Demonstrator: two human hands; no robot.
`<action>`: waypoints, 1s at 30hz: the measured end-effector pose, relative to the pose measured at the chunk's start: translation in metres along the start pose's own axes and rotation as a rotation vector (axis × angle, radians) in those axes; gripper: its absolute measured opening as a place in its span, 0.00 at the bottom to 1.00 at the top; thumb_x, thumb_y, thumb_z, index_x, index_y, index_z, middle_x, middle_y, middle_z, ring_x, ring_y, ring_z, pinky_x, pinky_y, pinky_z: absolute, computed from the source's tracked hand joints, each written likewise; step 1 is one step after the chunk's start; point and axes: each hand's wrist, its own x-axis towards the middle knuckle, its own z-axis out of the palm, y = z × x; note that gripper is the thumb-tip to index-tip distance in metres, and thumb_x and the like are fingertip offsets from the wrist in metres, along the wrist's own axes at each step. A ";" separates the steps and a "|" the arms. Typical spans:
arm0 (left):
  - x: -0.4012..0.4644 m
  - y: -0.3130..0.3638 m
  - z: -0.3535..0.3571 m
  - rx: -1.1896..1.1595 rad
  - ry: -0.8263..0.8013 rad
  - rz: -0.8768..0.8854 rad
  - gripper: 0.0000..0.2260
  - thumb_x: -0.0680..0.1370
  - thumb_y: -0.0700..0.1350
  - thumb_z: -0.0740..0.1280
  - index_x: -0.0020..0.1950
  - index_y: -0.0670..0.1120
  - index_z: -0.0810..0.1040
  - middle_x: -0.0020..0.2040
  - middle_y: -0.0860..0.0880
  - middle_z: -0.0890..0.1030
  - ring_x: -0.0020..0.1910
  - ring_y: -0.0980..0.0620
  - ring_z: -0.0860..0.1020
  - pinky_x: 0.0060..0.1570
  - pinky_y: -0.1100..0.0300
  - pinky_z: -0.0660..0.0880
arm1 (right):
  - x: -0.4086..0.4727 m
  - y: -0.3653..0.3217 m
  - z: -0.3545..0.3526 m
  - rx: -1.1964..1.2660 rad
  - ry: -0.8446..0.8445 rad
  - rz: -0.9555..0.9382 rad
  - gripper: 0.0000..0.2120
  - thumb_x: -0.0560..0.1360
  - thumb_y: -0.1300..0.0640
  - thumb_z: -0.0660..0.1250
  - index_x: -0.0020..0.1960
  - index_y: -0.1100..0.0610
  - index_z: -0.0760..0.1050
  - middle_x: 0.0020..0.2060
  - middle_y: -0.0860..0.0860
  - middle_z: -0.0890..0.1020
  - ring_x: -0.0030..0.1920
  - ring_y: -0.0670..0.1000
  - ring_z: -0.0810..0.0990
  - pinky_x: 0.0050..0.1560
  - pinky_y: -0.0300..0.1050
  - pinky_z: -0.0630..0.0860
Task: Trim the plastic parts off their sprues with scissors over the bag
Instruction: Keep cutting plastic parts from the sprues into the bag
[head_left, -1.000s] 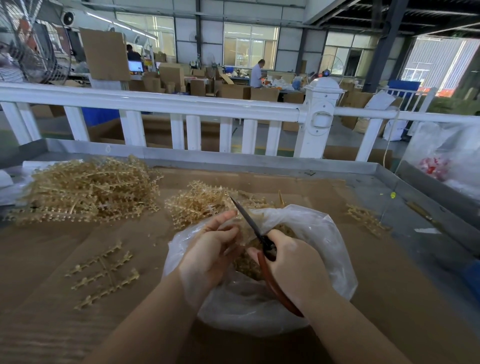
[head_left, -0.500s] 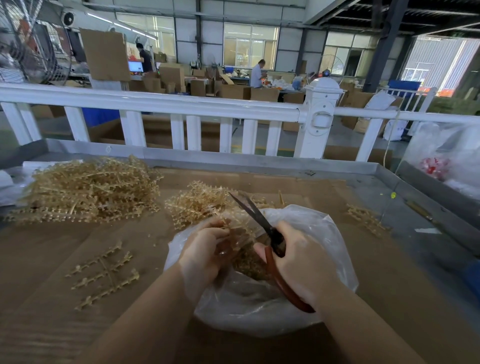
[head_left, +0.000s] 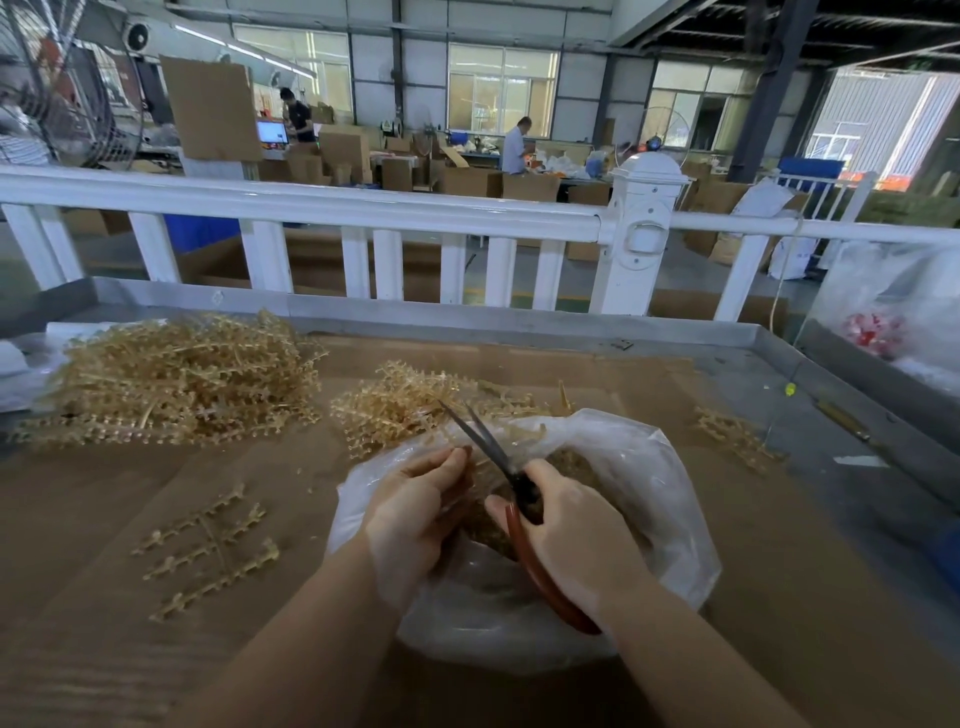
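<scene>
We find the work in mid-run. The clear plastic bag (head_left: 670, 499), at 6 o'clock on the cardboard-covered table (head_left: 779, 597), already holds a mound of trimmed parts (head_left: 576, 465). Much remains, in our judgement: a large heap of sprues (head_left: 176, 379) at 10 o'clock, a smaller heap (head_left: 410, 405) at 12 o'clock just beyond the bag's mouth, one loose sprue (head_left: 213, 551) at 8 o'clock, and a few scraps (head_left: 737, 436) at 2 o'clock.

The left hand (head_left: 415, 514) is curled, thumb and fingertips pinching what appears to be a sprue over the bag; the piece itself is too blurred to confirm. The right hand (head_left: 576, 540) grips the red-handled scissors (head_left: 498, 457), fingers wrapped round the handle, blades slightly parted and pointing to 11 o'clock.

Against the frame half a second ago, the blades stand narrower, and the left fingertips sit nearer them. Heaps and bag lie unchanged.
</scene>
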 end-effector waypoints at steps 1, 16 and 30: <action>0.002 -0.001 -0.001 -0.014 0.010 0.003 0.05 0.76 0.36 0.67 0.41 0.43 0.80 0.32 0.48 0.82 0.39 0.50 0.79 0.48 0.54 0.77 | -0.001 0.003 0.002 -0.012 -0.011 0.003 0.17 0.76 0.39 0.61 0.56 0.49 0.72 0.47 0.47 0.80 0.49 0.47 0.78 0.53 0.43 0.75; 0.005 -0.004 -0.006 -0.129 -0.068 -0.008 0.06 0.77 0.37 0.65 0.51 0.40 0.79 0.42 0.44 0.83 0.35 0.51 0.83 0.35 0.61 0.81 | -0.005 0.007 0.000 -0.093 -0.044 -0.070 0.17 0.75 0.37 0.59 0.55 0.47 0.71 0.45 0.46 0.78 0.49 0.47 0.75 0.51 0.40 0.73; 0.003 -0.005 -0.007 -0.068 -0.112 0.004 0.08 0.78 0.33 0.61 0.41 0.39 0.77 0.31 0.45 0.82 0.28 0.52 0.81 0.28 0.64 0.77 | -0.002 0.004 -0.002 -0.204 -0.046 -0.142 0.16 0.76 0.36 0.56 0.49 0.48 0.66 0.40 0.48 0.77 0.44 0.49 0.75 0.45 0.41 0.72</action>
